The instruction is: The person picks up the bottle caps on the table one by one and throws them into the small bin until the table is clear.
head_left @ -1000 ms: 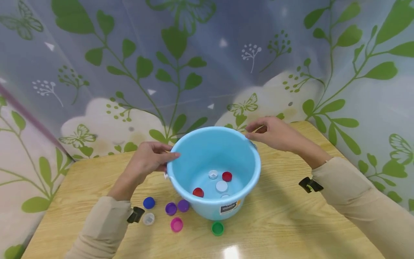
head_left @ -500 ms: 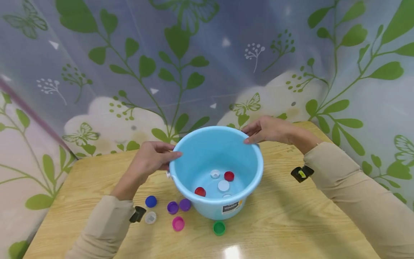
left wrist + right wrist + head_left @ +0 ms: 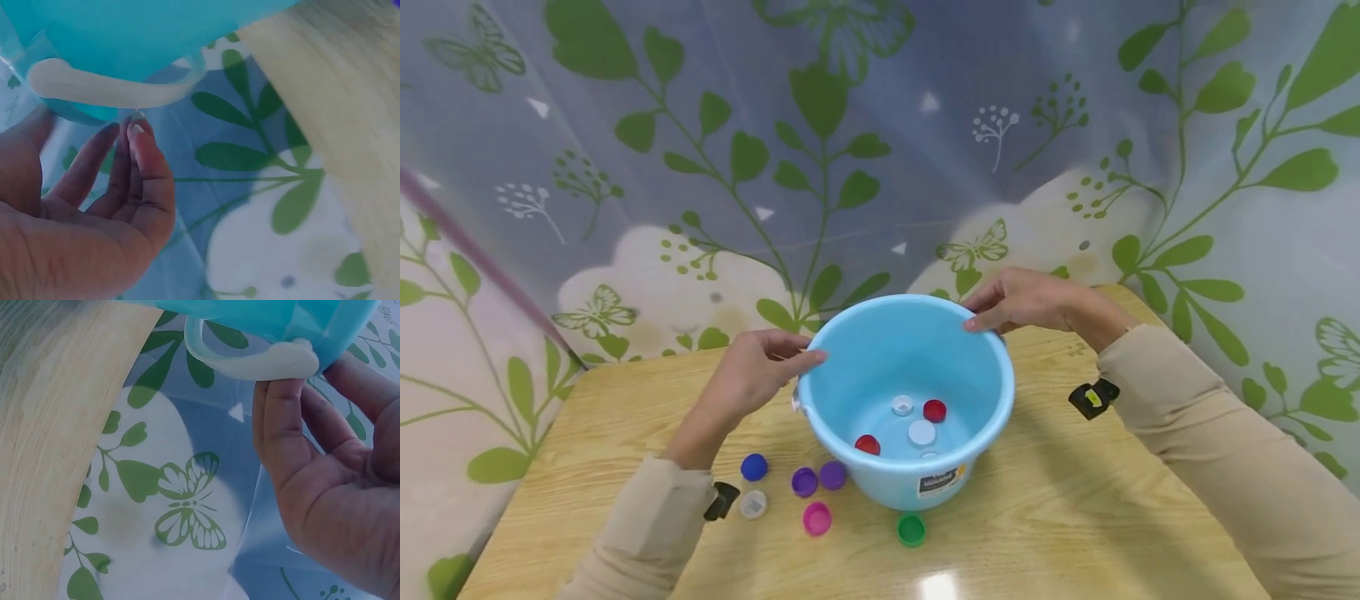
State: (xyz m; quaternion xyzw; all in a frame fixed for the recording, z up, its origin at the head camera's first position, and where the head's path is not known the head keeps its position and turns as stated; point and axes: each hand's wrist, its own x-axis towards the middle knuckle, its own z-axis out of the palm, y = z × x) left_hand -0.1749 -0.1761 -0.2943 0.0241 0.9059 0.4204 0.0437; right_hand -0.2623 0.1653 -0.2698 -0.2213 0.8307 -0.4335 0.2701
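Observation:
A light blue bucket (image 3: 891, 354) stands tilted toward me on the table. My left hand (image 3: 760, 367) pinches its left rim, thumb inside and fingers outside. On the far right rim, my right hand (image 3: 1026, 300) holds it the same way. The bucket's white handle (image 3: 112, 87) hangs beside the left fingers in the left wrist view; its other end (image 3: 262, 362) shows above the right fingers in the right wrist view. Inside lie two red bottle caps (image 3: 935, 411), white caps (image 3: 922, 432), and one more white cap partly hidden by the near rim.
On the wooden table (image 3: 1075, 500) in front and left of the bucket are a blue cap (image 3: 754, 467), a whitish cap (image 3: 753, 504), two purple caps (image 3: 805, 482), a pink cap (image 3: 817, 518) and a green cap (image 3: 912, 530). A leaf-patterned cloth (image 3: 700, 208) hangs behind.
My right hand, earlier with its fingers just off the far right rim, has come down and taken hold of it. The left hand keeps its grip, and the head view has shifted slightly.

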